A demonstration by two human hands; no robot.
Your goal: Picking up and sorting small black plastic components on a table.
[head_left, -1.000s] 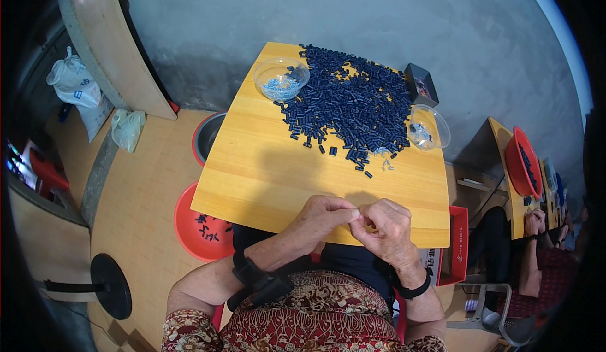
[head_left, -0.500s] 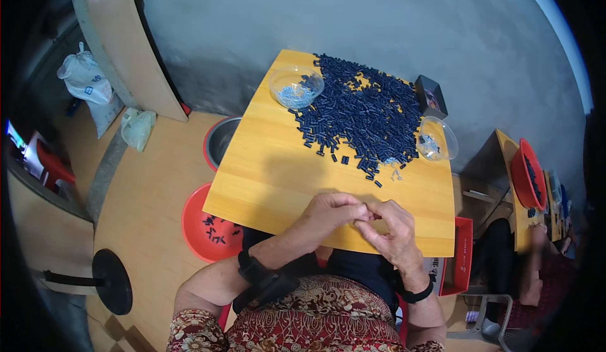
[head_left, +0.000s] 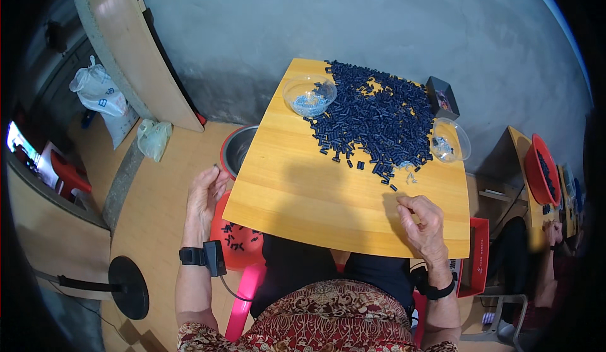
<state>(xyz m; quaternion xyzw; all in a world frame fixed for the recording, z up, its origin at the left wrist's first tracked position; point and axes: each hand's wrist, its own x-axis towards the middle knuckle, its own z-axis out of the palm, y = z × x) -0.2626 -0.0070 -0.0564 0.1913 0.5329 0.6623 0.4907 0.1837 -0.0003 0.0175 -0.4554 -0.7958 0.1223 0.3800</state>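
Note:
My left hand (head_left: 207, 192) is off the table's left edge, above the red basin (head_left: 237, 248) and beside the grey basin (head_left: 231, 152). Its fingers are bent and loosely apart, with nothing visible in them. Over the table's near right part, my right hand (head_left: 424, 223) has its fingers curled in against the thumb. Whatever it might hold is too small or hidden. Beyond it spreads a large pile of small black plastic pieces (head_left: 372, 118), with a few small light-coloured pieces (head_left: 411, 178) at its near edge. Several black pieces lie in the red basin.
A clear bowl of small silvery parts (head_left: 310, 96) stands left of the pile on the yellow table (head_left: 284, 194). Another clear bowl (head_left: 451, 140) and a black box (head_left: 443, 98) are at right. A red box (head_left: 473, 257) stands beside the table. Another person's arm (head_left: 548, 264) shows far right.
My hands were together over the table's near edge; now they are apart. The left hand has swung left, off the table to the basins. The right has shifted slightly right. The view has shifted too.

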